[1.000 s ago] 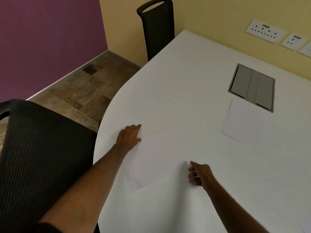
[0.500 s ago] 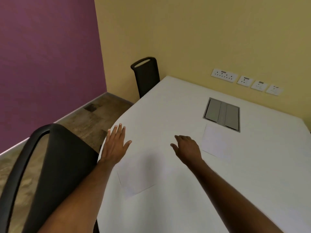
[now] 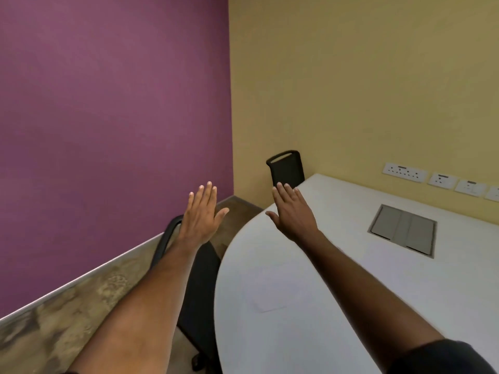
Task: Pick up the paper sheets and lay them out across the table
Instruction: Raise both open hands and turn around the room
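Looking at it, both hands are up off the table (image 3: pixel 337 306) with nothing in them, probably because the sheet (image 3: pixel 272 288) at lower centre already lies flat. Left hand (image 3: pixel 201 215) hangs mid-frame over the chair (image 3: pixel 199 282), palm down, fingers spread. Right hand (image 3: pixel 293 211) does the same above the table's far edge, arm stretched out.

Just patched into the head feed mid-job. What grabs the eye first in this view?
Two open, empty hands raised side by side: the left hand against the purple wall, the right hand above the white table. Below them a single paper sheet lies flat near the table's curved edge, faint against the white. Further right, a grey cable hatch is set into the tabletop.
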Demonstrator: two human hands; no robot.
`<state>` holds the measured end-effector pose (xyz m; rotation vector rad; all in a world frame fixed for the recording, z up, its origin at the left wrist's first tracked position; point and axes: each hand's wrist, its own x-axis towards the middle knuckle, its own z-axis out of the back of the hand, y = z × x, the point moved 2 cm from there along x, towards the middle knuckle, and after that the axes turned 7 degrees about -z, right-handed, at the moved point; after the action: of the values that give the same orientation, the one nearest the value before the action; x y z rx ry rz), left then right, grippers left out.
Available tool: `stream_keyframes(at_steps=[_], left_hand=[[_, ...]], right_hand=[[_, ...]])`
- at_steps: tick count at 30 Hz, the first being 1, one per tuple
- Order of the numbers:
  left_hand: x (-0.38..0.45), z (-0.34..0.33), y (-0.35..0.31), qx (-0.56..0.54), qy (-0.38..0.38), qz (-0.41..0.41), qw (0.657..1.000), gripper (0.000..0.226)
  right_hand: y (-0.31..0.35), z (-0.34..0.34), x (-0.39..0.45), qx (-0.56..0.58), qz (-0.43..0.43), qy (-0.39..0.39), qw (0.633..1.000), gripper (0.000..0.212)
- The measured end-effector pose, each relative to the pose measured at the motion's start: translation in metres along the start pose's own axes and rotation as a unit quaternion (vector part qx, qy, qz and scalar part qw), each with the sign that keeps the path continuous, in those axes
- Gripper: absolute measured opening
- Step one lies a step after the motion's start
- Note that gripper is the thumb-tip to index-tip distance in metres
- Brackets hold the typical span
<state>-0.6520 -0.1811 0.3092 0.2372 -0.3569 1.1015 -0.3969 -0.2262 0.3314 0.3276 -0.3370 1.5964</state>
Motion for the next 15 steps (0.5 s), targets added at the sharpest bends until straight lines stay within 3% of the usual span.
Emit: stream_keyframes(at_steps=[10, 15], left_hand=[[-0.033, 0.081, 0.117, 0.094, -0.079, 0.075, 0.99, 0.076], [-0.039, 0.09, 0.196, 0.107, -0.106, 0.104, 0.983, 0.077]], right_hand=[[0.15, 0.015, 0.057, 0.009, 0.048, -0.052, 0.997, 0.077], [0.235, 0.007, 0.083, 0.005, 0.012, -0.086, 0.996, 0.08]])
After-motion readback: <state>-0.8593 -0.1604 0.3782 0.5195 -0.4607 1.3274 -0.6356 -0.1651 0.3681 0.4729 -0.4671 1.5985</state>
